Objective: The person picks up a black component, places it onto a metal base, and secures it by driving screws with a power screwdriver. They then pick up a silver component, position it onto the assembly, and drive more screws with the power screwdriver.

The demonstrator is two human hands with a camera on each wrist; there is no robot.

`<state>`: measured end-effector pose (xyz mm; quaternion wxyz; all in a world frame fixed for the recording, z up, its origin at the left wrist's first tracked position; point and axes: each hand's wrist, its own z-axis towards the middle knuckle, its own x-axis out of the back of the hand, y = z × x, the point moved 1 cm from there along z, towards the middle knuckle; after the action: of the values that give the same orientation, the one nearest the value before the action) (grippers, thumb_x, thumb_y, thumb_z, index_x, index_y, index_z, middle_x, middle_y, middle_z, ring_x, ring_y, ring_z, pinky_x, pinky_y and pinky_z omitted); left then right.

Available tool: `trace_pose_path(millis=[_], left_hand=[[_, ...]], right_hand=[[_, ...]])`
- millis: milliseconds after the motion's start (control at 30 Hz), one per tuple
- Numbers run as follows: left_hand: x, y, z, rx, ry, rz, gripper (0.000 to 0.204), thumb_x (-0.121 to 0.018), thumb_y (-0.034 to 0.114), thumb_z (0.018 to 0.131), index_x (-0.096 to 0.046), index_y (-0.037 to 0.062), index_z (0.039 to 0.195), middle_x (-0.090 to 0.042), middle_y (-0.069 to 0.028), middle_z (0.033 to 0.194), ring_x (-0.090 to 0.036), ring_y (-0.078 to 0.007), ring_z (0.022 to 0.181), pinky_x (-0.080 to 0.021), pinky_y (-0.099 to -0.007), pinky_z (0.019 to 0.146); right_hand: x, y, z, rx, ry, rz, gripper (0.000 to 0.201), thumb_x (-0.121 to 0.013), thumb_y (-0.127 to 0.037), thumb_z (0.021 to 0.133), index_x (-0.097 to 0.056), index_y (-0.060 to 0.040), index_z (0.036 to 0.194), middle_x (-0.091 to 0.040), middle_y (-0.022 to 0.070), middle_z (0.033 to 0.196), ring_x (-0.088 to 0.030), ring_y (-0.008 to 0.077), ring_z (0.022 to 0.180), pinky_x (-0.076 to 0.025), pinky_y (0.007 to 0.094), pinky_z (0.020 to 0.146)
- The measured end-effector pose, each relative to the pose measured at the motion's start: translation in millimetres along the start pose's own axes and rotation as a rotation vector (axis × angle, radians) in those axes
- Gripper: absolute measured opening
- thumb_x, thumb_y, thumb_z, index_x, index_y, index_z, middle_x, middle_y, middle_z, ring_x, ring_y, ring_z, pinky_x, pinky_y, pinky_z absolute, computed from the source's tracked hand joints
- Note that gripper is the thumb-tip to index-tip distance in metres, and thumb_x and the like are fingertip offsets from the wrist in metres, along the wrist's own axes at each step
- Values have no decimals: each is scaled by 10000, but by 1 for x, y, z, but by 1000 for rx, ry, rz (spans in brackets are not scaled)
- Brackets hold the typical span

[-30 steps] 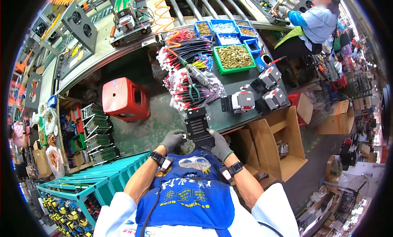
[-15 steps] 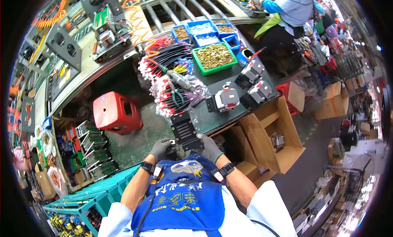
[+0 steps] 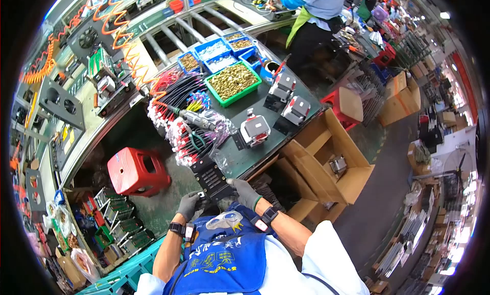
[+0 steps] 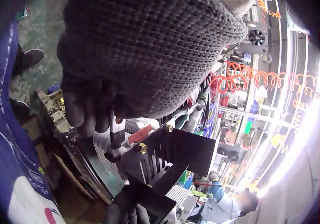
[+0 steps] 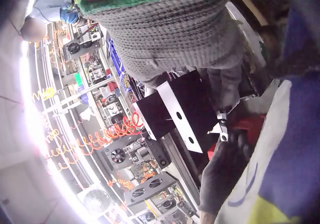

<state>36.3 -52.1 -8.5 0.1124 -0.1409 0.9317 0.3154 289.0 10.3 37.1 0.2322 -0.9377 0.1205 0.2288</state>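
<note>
A black slotted metal housing (image 3: 212,176) sits at the near edge of the green workbench (image 3: 265,142), right in front of my blue apron. My left hand (image 3: 189,203), in a grey glove, pinches a small part on the housing's near left corner (image 4: 117,134), where brass screws and a red tag show. My right hand (image 3: 245,192), also gloved, grips the housing's near right corner (image 5: 190,114). Both hands hold the housing close to my body.
On the bench lie bundles of red and black wires (image 3: 184,116), pliers (image 3: 196,137), a green tray of brass parts (image 3: 232,81), blue bins (image 3: 214,50) and three grey transformers (image 3: 255,129). Open cardboard boxes (image 3: 326,162) stand to the right, a red stool (image 3: 138,170) to the left. Another person (image 3: 311,9) works behind.
My head view has swung, so the bench now sits higher and further left. Both hands have stayed on the black housing, which has drawn slightly closer to my body.
</note>
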Motion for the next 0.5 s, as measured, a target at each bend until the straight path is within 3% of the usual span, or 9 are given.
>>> trace_pose_path(millis=[267, 500], left_hand=[[-3, 3, -2, 13, 13, 40, 300, -468, 152, 1015, -564, 17, 1265, -689, -111, 1043, -697, -218, 878, -584, -351, 769], [9, -6, 12, 21, -2, 14, 293, -502, 160, 1002, -575, 20, 1249, -686, -123, 1027, -699, -239, 870, -572, -358, 731]], right_hand=[[5, -4, 2, -22, 68, -33, 143, -582, -235, 935, -614, -132, 1030, -594, 25, 951, -600, 188, 849, -535, 407, 758], [11, -4, 1, 6, 25, -22, 192, -558, -264, 950, -612, -111, 1051, -605, 24, 938, -593, 179, 828, -525, 370, 769]])
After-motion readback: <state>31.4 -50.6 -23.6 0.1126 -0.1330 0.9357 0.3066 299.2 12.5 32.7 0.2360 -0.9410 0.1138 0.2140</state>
